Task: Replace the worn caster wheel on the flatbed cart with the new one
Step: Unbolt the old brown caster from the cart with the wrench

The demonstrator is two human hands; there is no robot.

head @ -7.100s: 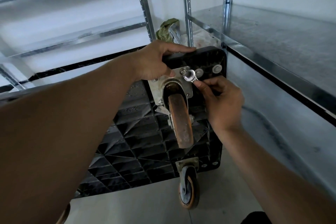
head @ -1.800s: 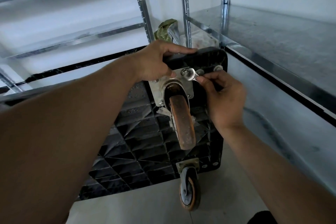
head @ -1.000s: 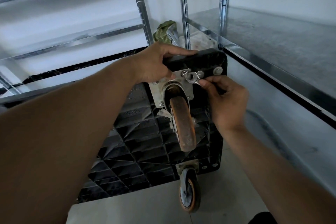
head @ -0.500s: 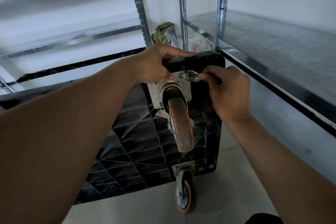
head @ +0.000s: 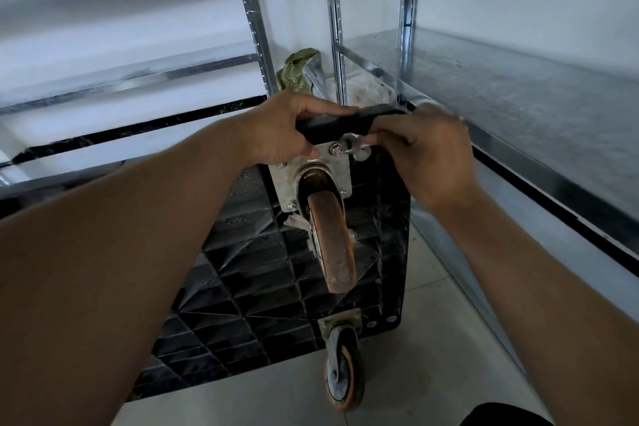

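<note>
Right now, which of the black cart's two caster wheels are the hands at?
The upper rusty wheel: left hand and right hand meet at its silver plate; the lower grey-hubbed wheel is untouched.

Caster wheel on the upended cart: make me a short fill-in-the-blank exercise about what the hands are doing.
1. The left hand grips the ____ edge of the flatbed cart.
2. The right hand holds a small ____ at the upper bolts of the mounting plate.
3. ____ casters show on the cart: the worn caster wheel and a second caster below it.
Missing words: top; wrench; two.
</note>
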